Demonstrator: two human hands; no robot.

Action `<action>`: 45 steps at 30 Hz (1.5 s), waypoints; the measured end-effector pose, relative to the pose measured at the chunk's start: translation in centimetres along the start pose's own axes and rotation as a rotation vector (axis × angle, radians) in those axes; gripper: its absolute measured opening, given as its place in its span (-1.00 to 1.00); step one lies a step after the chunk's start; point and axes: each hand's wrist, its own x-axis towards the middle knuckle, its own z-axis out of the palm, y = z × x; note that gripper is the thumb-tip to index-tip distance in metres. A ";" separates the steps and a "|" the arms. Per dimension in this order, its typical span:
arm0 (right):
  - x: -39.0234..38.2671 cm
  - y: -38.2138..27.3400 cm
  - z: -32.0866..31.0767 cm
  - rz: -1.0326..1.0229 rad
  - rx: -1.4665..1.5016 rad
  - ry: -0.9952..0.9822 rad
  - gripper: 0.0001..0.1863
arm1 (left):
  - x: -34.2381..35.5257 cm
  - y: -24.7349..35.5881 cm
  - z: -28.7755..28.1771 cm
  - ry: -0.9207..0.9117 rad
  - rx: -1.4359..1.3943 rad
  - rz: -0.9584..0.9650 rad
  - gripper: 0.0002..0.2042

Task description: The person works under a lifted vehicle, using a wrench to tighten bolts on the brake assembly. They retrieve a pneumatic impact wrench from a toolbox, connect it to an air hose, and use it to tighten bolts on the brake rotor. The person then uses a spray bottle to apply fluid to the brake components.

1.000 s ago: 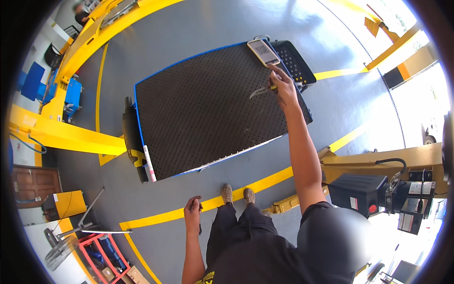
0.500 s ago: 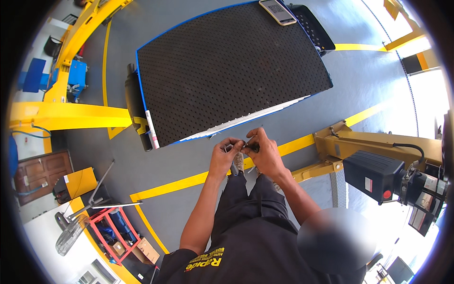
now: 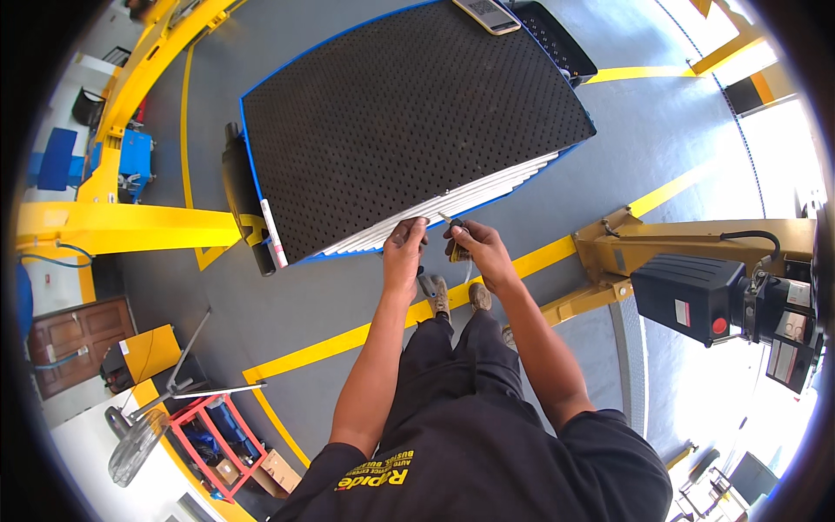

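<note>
At the near edge of the black perforated top [image 3: 391, 104], I have my left hand [image 3: 403, 254] closed, with a dark object partly hidden below its fingers; what it holds is unclear. Just to its right, my right hand [image 3: 478, 250] grips a small black-and-yellow tool [image 3: 458, 248] with a thin pale tip pointing toward the left hand. A pale strap or strip hangs beneath the right hand. Under the top's blue-rimmed near side lies a band of white layers [image 3: 513, 181]. A phone [image 3: 485, 15] rests on the far right corner of the top.
Yellow lift arms [image 3: 130, 223] stand at left, another lift post with a black motor unit [image 3: 687, 296] at right. A black tray [image 3: 557, 43] adjoins the top's right end. A red shelf cart [image 3: 204, 435], fan [image 3: 139, 444] and cardboard box [image 3: 278, 474] are at lower left.
My right hand has come down from beside the phone to meet the left in front of me. Since then both have moved up toward the top's near edge and slightly apart.
</note>
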 end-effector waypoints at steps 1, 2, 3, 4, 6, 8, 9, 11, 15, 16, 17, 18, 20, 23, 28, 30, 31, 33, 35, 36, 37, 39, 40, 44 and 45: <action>0.2 0.5 0.2 -0.063 -0.127 0.078 -0.68 | 0.1 -0.1 -0.6 0.043 -0.024 -0.045 -0.76; -0.4 -0.4 1.0 -0.155 -0.459 0.251 -0.75 | 0.3 -0.7 -1.6 0.088 -0.049 -0.091 -0.73; -0.7 0.1 1.4 -0.295 -0.587 0.339 -0.77 | 0.5 -1.1 -2.6 0.120 -0.141 -0.137 -0.72; -0.7 0.7 2.0 -0.441 -0.714 0.420 -0.79 | 1.1 -2.2 -4.2 0.157 -0.237 -0.179 -0.70; 0.0 2.2 2.5 -0.694 -0.861 0.540 -0.85 | 2.3 -3.6 -6.9 0.198 -0.384 -0.248 -0.62; 0.3 2.3 2.8 -0.741 -0.950 0.584 -0.85 | 3.2 -4.6 -8.8 0.166 -0.496 -0.259 -0.58; 0.4 2.3 3.0 -0.763 -0.994 0.606 -0.85 | 3.6 -5.1 -9.8 0.151 -0.551 -0.265 -0.56; 0.7 2.5 3.3 -0.772 -1.040 0.621 -0.84 | 4.7 -6.4 -12.1 0.100 -0.632 -0.277 -0.53; 1.5 2.4 3.4 -0.787 -1.072 0.685 -0.83 | 6.0 -7.1 -13.5 0.083 -0.702 -0.323 -0.51; 1.6 2.4 3.4 -0.794 -1.085 0.696 -0.83 | 6.1 -7.3 -13.7 0.090 -0.714 -0.338 -0.51; 1.8 2.3 3.4 -0.802 -1.098 0.707 -0.82 | 6.2 -7.4 -14.0 0.079 -0.720 -0.338 -0.51; 1.9 2.2 3.4 -0.809 -1.110 0.716 -0.82 | 6.2 -7.6 -14.3 0.069 -0.728 -0.337 -0.51; 1.9 2.3 3.3 -0.859 -1.118 0.737 -0.81 | 6.3 -8.0 -14.7 0.050 -0.729 -0.339 -0.51; 1.3 2.8 3.5 -0.886 -1.122 0.727 -0.81 | 6.1 -8.2 -14.9 0.048 -0.724 -0.344 -0.50; 1.9 3.1 3.9 -0.904 -1.103 0.746 -0.81 | 6.1 -8.5 -15.2 0.070 -0.755 -0.350 -0.49; 2.1 3.3 4.0 -0.906 -1.119 0.742 -0.81 | 6.1 -8.9 -15.6 0.056 -0.777 -0.340 -0.46; 2.1 3.4 4.1 -0.909 -1.126 0.729 -0.81 | 6.2 -9.0 -15.7 0.044 -0.785 -0.337 -0.44; 2.2 3.6 4.1 -0.917 -1.140 0.701 -0.80 | 6.0 -9.3 -16.2 0.056 -0.779 -0.338 -0.44; 2.7 3.1 4.3 -0.936 -1.113 0.754 -0.80 | 5.8 -9.4 -16.2 0.063 -0.773 -0.350 -0.45; 2.8 2.8 4.4 -0.946 -1.100 0.779 -0.79 | 5.7 -9.4 -16.1 0.066 -0.771 -0.358 -0.46; 2.8 2.9 4.3 -0.948 -1.097 0.783 -0.80 | 5.7 -9.4 -16.2 0.070 -0.767 -0.365 -0.47; 2.6 2.9 4.2 -0.953 -1.091 0.791 -0.80 | 5.2 -9.5 -16.2 0.111 -0.782 -0.385 -0.48; 2.5 3.2 4.1 -0.952 -1.096 0.794 -0.80 | 5.0 -9.6 -16.5 0.133 -0.792 -0.392 -0.48; 2.5 3.5 4.1 -0.920 -1.104 0.803 -0.81 | 4.8 -10.2 -17.4 0.114 -0.859 -0.391 -0.47; 2.6 3.4 4.2 -0.905 -1.103 0.806 -0.82 | 4.9 -10.5 -17.6 0.102 -0.878 -0.395 -0.46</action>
